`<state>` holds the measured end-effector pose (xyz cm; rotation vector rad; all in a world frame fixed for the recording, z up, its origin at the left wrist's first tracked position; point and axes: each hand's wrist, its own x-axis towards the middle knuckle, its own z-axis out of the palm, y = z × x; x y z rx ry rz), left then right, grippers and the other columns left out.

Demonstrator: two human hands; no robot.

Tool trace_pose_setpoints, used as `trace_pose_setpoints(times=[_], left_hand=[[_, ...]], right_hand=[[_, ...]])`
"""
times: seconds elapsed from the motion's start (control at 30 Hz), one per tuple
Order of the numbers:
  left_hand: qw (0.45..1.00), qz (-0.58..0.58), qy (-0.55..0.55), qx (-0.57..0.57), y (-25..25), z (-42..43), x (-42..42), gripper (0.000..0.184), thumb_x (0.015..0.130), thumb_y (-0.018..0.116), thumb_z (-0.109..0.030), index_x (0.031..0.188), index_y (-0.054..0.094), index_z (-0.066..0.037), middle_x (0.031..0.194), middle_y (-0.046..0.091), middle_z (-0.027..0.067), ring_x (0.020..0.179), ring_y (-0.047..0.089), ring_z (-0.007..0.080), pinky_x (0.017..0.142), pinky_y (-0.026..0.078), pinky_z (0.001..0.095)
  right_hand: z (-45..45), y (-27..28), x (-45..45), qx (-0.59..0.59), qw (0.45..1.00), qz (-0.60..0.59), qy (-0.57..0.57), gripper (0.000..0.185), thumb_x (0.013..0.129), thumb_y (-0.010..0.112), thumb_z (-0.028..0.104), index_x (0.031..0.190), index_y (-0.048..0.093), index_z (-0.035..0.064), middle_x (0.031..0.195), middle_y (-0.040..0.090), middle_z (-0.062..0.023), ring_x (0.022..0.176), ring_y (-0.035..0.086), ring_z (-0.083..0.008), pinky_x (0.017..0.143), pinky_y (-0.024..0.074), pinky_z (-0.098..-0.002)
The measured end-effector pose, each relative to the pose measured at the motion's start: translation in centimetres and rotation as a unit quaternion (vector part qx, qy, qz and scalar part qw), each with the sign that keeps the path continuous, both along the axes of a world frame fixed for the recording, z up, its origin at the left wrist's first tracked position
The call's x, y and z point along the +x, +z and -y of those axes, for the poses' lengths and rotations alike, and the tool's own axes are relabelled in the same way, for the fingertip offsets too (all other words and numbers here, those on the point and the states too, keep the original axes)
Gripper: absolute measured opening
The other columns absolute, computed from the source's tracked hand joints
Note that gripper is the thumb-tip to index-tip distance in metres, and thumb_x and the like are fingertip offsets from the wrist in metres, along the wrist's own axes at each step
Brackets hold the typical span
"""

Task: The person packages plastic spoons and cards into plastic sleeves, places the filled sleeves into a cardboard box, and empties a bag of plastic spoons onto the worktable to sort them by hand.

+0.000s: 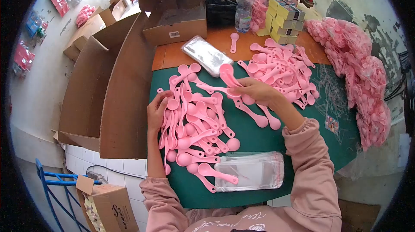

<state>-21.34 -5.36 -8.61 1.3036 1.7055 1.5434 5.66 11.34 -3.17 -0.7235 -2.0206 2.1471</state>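
My right hand [256, 92] is closed around pink measuring spoons [227, 74], holding them above the gap between two heaps. Their bowls point up and away from me; how many there are is partly hidden. My left hand [157, 112] rests at the left edge of the nearer heap of pink spoons [196, 121], fingers curved but apart, touching the spoons there. The farther heap of pink spoons [276, 70] lies beyond my right hand. Close to my body, a stack of clear plastic bags [255, 171] lies on the green table mat [259, 139], with a spoon overlapping its left edge.
Large cardboard boxes [123, 89] stand along the table's left side. Toward the back are a wrapped clear packet [207, 54], a water bottle [244, 9] and yellow-edged card stacks [285, 20]. Bagged pink spoons [361, 67] line the right side. A blue trolley [54, 182] stands lower left.
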Motion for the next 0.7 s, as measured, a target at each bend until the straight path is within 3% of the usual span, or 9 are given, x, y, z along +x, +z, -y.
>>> trace_pose_setpoints(times=[0.07, 0.2, 0.33, 0.4, 0.5, 0.57, 0.6, 0.67, 0.7], left_hand=[[1.000, 0.000, -0.004, 0.003, -0.1, 0.0, 0.0, 0.023, 0.085, 0.046, -0.010, 0.102, 0.056, 0.003, 0.097, 0.059, 0.0070, 0.092, 0.053, 0.0122, 0.082, 0.039, 0.0244], [1.000, 0.006, -0.007, 0.005, 0.0, 0.0, 0.1, 0.023, 0.085, 0.046, -0.009, 0.102, 0.056, 0.002, 0.097, 0.059, 0.0068, 0.092, 0.053, 0.0122, 0.083, 0.039, 0.0242], [1.000, -0.008, -0.003, -0.001, -0.1, -0.1, -0.1, 0.022, 0.085, 0.045, -0.008, 0.101, 0.056, 0.002, 0.097, 0.059, 0.0062, 0.091, 0.053, 0.0120, 0.082, 0.039, 0.0239], [0.999, -0.040, -0.005, -0.001, 0.1, 0.0, 0.0, 0.022, 0.085, 0.045, -0.009, 0.101, 0.056, 0.002, 0.096, 0.059, 0.0060, 0.091, 0.053, 0.0120, 0.082, 0.039, 0.0239], [1.000, -0.028, 0.001, -0.009, 0.3, 0.1, 0.1, 0.023, 0.085, 0.046, -0.010, 0.101, 0.057, 0.002, 0.096, 0.060, 0.0064, 0.091, 0.053, 0.0123, 0.082, 0.039, 0.0241], [1.000, -0.021, 0.000, -0.009, 0.2, 0.1, 0.1, 0.023, 0.084, 0.046, -0.011, 0.101, 0.057, 0.002, 0.096, 0.060, 0.0066, 0.092, 0.053, 0.0124, 0.082, 0.039, 0.0242], [1.000, -0.015, 0.000, -0.007, 0.1, 0.0, 0.0, 0.023, 0.084, 0.046, -0.011, 0.101, 0.057, 0.002, 0.096, 0.060, 0.0068, 0.092, 0.053, 0.0126, 0.082, 0.039, 0.0243], [1.000, -0.011, 0.002, -0.003, -0.2, -0.1, -0.2, 0.023, 0.084, 0.046, -0.011, 0.101, 0.057, 0.002, 0.096, 0.060, 0.0070, 0.092, 0.053, 0.0126, 0.082, 0.039, 0.0244], [1.000, -0.004, 0.002, -0.001, -0.4, 0.0, -0.2, 0.023, 0.084, 0.046, -0.011, 0.101, 0.057, 0.002, 0.097, 0.060, 0.0072, 0.092, 0.053, 0.0127, 0.082, 0.039, 0.0245]], right_hand=[[0.7, 0.1, 1.3, -0.074, 0.993, -0.043, -0.078, 0.027, 0.082, 0.057, 0.026, 0.089, 0.058, 0.0003, 0.076, 0.054, -0.0011, 0.066, 0.049, -0.0070, 0.058, 0.0400, -0.0194], [1.3, 0.9, 3.9, -0.093, 0.993, -0.074, -0.012, 0.032, 0.082, 0.057, 0.028, 0.095, 0.057, -0.0004, 0.084, 0.057, -0.0036, 0.073, 0.052, -0.0090, 0.061, 0.0419, -0.0199], [0.4, 2.4, 6.4, -0.071, 0.996, -0.053, -0.032, 0.030, 0.083, 0.055, 0.027, 0.095, 0.058, -0.0006, 0.085, 0.058, -0.0055, 0.077, 0.053, -0.0097, 0.062, 0.0420, -0.0191], [-1.2, 4.3, 7.7, -0.019, 0.991, -0.019, -0.133, 0.022, 0.084, 0.054, 0.021, 0.088, 0.056, -0.0007, 0.080, 0.056, -0.0031, 0.069, 0.052, -0.0082, 0.064, 0.0422, -0.0203], [-6.6, 3.2, 9.7, 0.076, 0.973, 0.006, -0.216, 0.019, 0.083, 0.054, 0.018, 0.086, 0.055, -0.0013, 0.080, 0.055, -0.0044, 0.071, 0.052, -0.0105, 0.064, 0.0428, -0.0238], [-8.6, 2.9, 9.8, 0.452, 0.826, 0.051, -0.334, 0.019, 0.081, 0.054, 0.016, 0.087, 0.053, -0.0017, 0.080, 0.054, -0.0073, 0.071, 0.052, -0.0159, 0.062, 0.0426, -0.0291], [-8.3, 2.8, 9.5, 0.451, 0.826, 0.049, -0.333, 0.019, 0.081, 0.054, 0.016, 0.087, 0.053, -0.0017, 0.080, 0.054, -0.0073, 0.071, 0.052, -0.0159, 0.062, 0.0426, -0.0291], [-6.8, 1.7, 9.0, 0.686, 0.649, 0.006, -0.330, 0.025, 0.077, 0.057, 0.018, 0.093, 0.051, -0.0009, 0.082, 0.054, -0.0109, 0.075, 0.052, -0.0218, 0.065, 0.0415, -0.0336], [-4.5, 0.6, 8.0, 0.559, 0.776, 0.015, -0.292, 0.032, 0.072, 0.061, 0.019, 0.096, 0.050, 0.0013, 0.085, 0.053, -0.0127, 0.079, 0.052, -0.0241, 0.068, 0.0409, -0.0337]])
